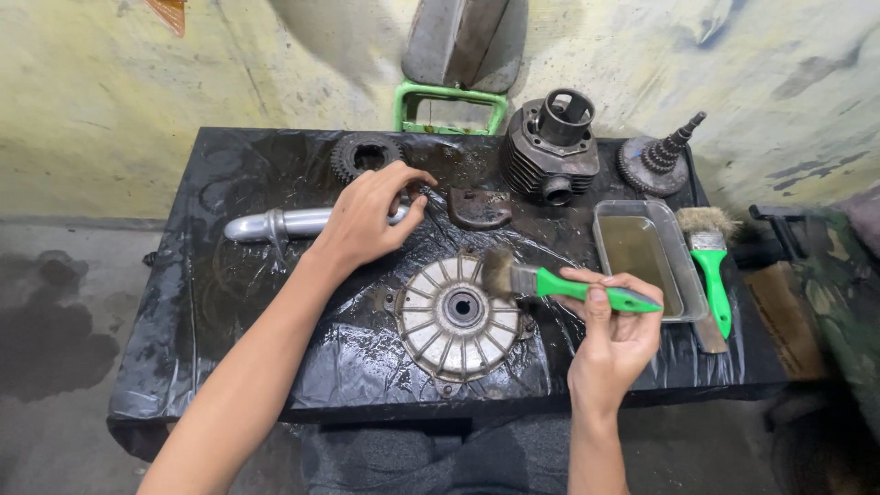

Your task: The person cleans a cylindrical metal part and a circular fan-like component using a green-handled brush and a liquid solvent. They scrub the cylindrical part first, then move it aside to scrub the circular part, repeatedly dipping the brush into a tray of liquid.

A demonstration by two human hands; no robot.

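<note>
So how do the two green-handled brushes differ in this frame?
The held brush is gripped in the right hand, lying crosswise with its bristles at the round finned cover. The spare brush lies untouched beside the tray, its bristles pointing away from the person. The spare brush's bristles look wider and more splayed. Both have green handles and metal ferrules.

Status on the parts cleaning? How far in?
Done: nothing clearly finished. In hand: right hand holds the green-handled brush, bristles on the round finned cover; left hand rests on the silver pipe. Left: cylinder, sprocket and gear cluster still look grimy.
</note>
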